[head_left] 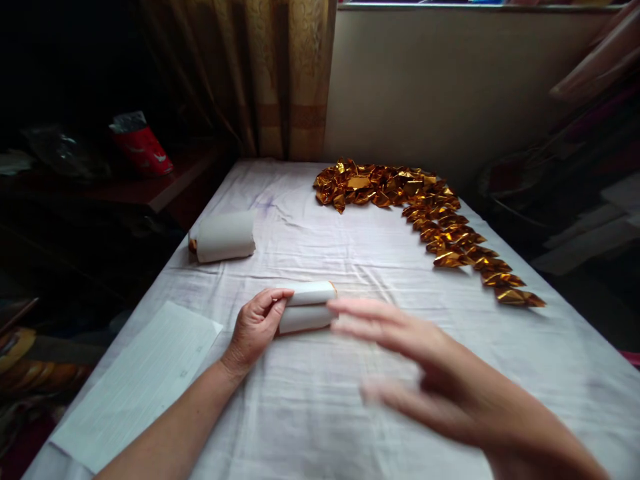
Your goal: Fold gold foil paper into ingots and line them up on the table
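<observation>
My left hand (pixel 257 323) pinches the left end of a small white paper roll (pixel 309 317) resting on the cloth. The roll has a lengthwise fold line, and a thin orange edge shows at its right end. With fingers stretched and thumb apart, my right hand (pixel 420 367) hovers by the right end of the roll, blurred by motion; it appears to hold nothing. Whether its fingertips touch the roll, I cannot tell. Further back on the left lies a thicker white roll (pixel 227 235) with a bit of gold foil at its left end.
A chain of folded gold foil (pixel 385 187) curves along the back and right of the white-clothed table (pixel 320 427). Lined paper sheets (pixel 140 387) lie at the front left. A red container (pixel 143 147) stands on a dark side table. Behind hangs a curtain (pixel 280 73).
</observation>
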`<state>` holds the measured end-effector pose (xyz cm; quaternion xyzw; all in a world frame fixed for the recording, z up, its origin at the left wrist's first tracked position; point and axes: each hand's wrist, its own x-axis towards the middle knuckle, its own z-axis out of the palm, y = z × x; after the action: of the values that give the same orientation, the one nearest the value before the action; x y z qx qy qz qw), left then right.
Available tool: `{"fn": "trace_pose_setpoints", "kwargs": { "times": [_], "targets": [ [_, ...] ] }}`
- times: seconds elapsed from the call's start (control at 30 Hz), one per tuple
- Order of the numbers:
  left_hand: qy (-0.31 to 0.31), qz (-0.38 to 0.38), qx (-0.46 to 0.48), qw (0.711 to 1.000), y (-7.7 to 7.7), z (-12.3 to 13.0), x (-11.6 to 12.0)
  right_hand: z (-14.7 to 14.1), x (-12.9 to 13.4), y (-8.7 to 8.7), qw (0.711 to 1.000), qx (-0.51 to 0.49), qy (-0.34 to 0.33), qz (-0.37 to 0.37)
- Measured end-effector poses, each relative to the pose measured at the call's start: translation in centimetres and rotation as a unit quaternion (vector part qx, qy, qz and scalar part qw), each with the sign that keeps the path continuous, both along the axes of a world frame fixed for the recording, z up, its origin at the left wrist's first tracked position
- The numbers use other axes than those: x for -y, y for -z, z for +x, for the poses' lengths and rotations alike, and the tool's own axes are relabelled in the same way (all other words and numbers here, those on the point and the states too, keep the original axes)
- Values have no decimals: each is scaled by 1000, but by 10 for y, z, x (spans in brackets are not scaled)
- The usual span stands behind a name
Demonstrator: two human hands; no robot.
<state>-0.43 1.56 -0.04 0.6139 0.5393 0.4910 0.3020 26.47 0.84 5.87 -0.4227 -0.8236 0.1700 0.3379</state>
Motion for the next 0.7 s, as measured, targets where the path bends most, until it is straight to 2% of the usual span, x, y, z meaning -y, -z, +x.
{"fn": "trace_pose_setpoints", "kwargs": {
  "times": [0.07,0.13,0.2,0.27,0.33,0.43,0.5,0.6,0.7],
  "targets": [
    [-1,-16,14,1000,-1,1,0,-5,-20,7,996,-52,35,-60],
    [-3,-54,48,997,-3,2,0,-5,-33,21,982,-109,94,-126],
    [-4,-111,108,988,-5,2,0,-4,-36,38,981,-86,114,-134],
    [-3,-168,165,972,-8,3,1,-6,-30,51,990,-40,88,-98],
    [8,-199,180,963,-9,4,2,-9,-21,58,995,8,96,2],
    [39,-176,107,978,-9,8,2,-15,-10,59,983,93,97,124],
    [54,-123,27,991,-7,10,2,-18,-4,59,976,141,55,156],
    [67,-45,-80,994,-4,11,4,-20,2,60,970,184,-21,155],
    [73,11,-170,983,-4,10,6,-20,6,61,972,189,-65,120]
  ]
}}
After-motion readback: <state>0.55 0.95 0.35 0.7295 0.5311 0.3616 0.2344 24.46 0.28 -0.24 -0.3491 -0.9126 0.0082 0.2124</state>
